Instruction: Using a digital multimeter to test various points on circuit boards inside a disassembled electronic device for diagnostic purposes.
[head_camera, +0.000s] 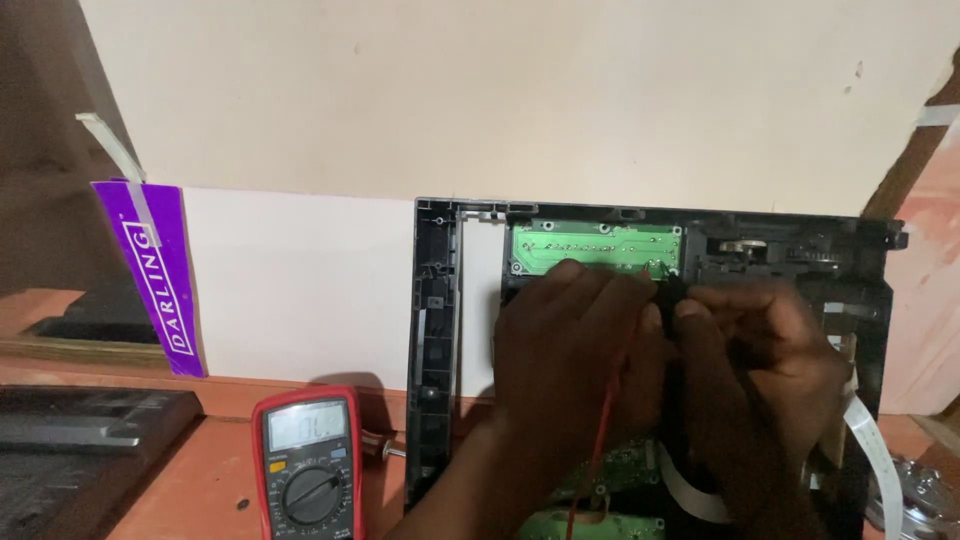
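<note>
In the head view, an opened black plastic chassis is seen standing upright against a pale wall, its long axis running left to right. Near its top edge a green circuit board is mounted, also lying lengthwise across the frame. Both hands are raised to the board's lower right corner. The left hand is curled, its fingers closed around what appears to be a red test lead — the probe tip itself is hidden behind the knuckles, so the exact grip cannot be confirmed. The right hand is pressed close beside it, thumb and forefinger pinched on a black probe that is pointed upward at the board. The board thus lies just above and slightly left of both sets of fingers, with the right hand the nearer to its corner.

On the reddish wooden surface at lower left, a red-cased multimeter is laid flat, its grey display lit and its round dial below. Behind it a white panel is leaned against the wall, and a purple strip label with white lettering is fixed slantwise at the panel's left edge. A white ribbon cable is seen trailing from the chassis at lower right — a second green board shows below the wrists.
</note>
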